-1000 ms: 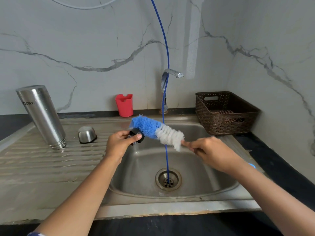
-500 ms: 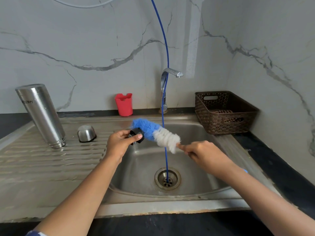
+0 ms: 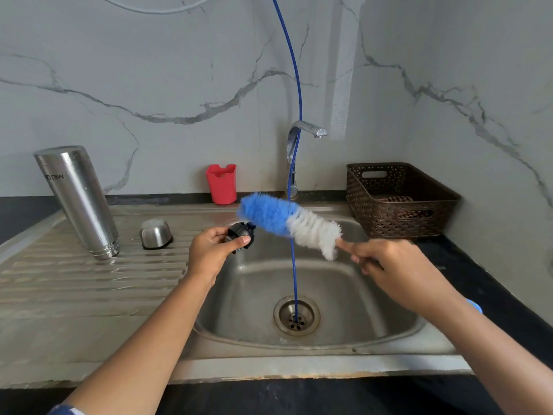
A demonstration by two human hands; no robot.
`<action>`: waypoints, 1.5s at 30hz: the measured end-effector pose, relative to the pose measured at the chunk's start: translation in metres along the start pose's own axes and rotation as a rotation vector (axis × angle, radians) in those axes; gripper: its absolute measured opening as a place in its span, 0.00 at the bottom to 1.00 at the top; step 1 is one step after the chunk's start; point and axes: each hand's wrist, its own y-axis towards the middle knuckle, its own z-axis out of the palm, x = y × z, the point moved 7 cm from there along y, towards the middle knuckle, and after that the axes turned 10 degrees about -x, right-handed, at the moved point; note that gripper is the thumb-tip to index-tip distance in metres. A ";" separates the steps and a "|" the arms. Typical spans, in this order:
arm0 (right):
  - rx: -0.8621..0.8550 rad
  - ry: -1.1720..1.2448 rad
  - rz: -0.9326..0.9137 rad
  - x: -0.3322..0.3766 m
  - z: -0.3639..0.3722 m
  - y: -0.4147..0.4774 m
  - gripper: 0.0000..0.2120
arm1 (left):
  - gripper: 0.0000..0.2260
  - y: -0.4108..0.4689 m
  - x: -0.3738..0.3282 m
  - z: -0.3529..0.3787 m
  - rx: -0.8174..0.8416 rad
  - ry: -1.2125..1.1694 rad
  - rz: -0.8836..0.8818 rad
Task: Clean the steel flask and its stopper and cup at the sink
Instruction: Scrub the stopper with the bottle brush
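- The stainless steel sink point(image 3: 299, 366) with its ribbed drainboard is spreading below us, and a thin blue hose point(image 3: 294, 280) is hanging down into its drain.
- The brown perforated plastic basket point(image 3: 398, 202) is sitting on the counter at the sink's right.
- The tall steel flask point(image 3: 79, 202) is standing mouth-down on the drainboard, far left, well apart from our hands.
- The fluffy blue-and-white bottle brush point(image 3: 287, 223) is slanting over the basin, its blue end meeting the stopper.
- Our right hand point(image 3: 389, 265), slightly blurred, is reaching in from the right, fingers curling round the brush handle just below the white bristles, index finger stretching along it.
- Our left hand point(image 3: 209, 256), forearm rising from lower left, is pinching the stopper between thumb and fingertips over the basin's left edge.
- The small steel cup point(image 3: 156, 233) is lying upside down just beside the flask.
- The round black stopper point(image 3: 241, 233) is facing the brush.
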 end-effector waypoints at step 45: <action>-0.073 0.879 0.549 0.042 0.090 0.084 0.07 | 0.10 -0.041 -0.018 0.036 0.366 -0.426 -0.397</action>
